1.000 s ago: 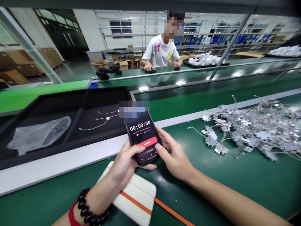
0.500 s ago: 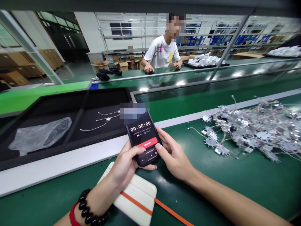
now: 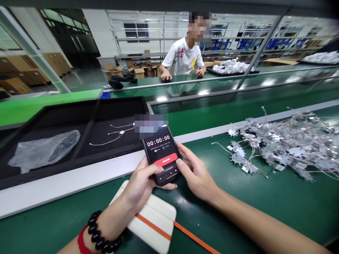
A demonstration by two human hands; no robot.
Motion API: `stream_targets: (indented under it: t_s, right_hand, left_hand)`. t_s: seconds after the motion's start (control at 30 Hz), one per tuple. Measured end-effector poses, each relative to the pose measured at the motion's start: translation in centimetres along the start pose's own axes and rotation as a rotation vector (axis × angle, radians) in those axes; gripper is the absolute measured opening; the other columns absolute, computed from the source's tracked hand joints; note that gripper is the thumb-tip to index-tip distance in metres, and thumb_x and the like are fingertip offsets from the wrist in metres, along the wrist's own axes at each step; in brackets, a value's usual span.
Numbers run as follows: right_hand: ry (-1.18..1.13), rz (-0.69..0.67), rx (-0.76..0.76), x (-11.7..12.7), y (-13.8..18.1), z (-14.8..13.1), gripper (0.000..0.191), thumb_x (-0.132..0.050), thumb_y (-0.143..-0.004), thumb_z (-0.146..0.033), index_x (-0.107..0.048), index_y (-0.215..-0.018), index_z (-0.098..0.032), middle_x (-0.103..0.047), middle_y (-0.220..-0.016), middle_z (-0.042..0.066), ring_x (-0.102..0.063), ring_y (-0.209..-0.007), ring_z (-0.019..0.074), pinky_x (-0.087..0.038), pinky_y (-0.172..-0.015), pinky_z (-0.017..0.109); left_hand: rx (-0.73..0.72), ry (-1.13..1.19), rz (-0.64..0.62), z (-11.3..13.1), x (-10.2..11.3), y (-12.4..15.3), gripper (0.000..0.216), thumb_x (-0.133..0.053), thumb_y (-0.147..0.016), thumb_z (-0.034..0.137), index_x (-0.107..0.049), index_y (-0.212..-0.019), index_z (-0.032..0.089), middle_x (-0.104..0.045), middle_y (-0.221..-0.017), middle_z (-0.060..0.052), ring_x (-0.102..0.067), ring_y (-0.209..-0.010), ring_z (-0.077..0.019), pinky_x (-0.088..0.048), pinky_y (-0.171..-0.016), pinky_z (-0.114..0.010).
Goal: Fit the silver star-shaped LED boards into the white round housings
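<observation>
Since the earlier frame, only a co-worker's hand (image 3: pixel 166 75), well beyond the grip, is seen slightly shifted. Beneath the grip, a green worktop (image 3: pixel 201 211) is spread. To its left a black tray (image 3: pixel 119 109) is set; to its right silvery parts (image 3: pixel 286 143) are heaped. Just below, a white flat case (image 3: pixel 162 216) is partly covered by the left wrist. Within the grip, a black phone (image 3: pixel 161 152) is clamped by the left hand (image 3: pixel 138 183) and right hand (image 3: pixel 197 176), thumbs in front.

Black phone (image 3: pixel 162 149) with red button (image 3: pixel 166 160)
</observation>
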State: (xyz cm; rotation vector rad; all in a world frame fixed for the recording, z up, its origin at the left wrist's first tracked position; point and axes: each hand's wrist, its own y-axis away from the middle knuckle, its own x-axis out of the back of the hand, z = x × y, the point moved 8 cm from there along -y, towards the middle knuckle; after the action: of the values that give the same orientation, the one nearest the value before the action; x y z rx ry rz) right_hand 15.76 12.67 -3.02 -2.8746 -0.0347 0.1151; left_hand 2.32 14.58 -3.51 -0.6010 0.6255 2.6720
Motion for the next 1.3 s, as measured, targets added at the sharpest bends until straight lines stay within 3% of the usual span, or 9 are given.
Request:
stream_targets:
  t_s: [0.5,0.7,1.3]
  right_hand:
    - [0.077,-0.004,-0.043,0.11,-0.18,0.49,0.057,-0.052,-0.104,-0.045,-0.046,-0.156,-0.024,-0.055,-0.154,0.006,-0.05,-0.144,0.0278,-0.052,-0.113,0.043]
    - [0.075,0.003,-0.047,0.17,-0.19,0.51,0.057,-0.053,-0.103,-0.044,-0.047,-0.155,-0.022,-0.057,-0.151,0.007,-0.044,-0.148,0.0285,-0.049,-0.116,0.046]
    - [0.091,0.004,-0.065,0.2,-0.17,0.69,0.059,-0.053,-0.102,-0.047,-0.046,-0.155,-0.023,-0.061,-0.147,0.006,-0.046,-0.147,0.0282,-0.05,-0.115,0.046]
  left_hand:
    - [-0.007,0.0,-0.024,0.27,-0.32,-0.1,0.053,-0.067,-0.079,0.005,-0.061,-0.128,0.022,-0.073,-0.114,-0.007,-0.071,-0.092,-0.0264,-0.07,-0.06,-0.041]
    - [-0.011,-0.009,-0.027,0.11,-0.27,-0.04,0.05,-0.067,-0.079,0.006,-0.062,-0.126,0.023,-0.072,-0.116,-0.007,-0.07,-0.094,-0.0266,-0.07,-0.062,-0.042]
    - [-0.005,-0.02,-0.015,0.33,-0.29,-0.01,0.049,-0.066,-0.078,0.005,-0.064,-0.124,0.022,-0.073,-0.113,-0.008,-0.07,-0.091,-0.0266,-0.069,-0.061,-0.04]
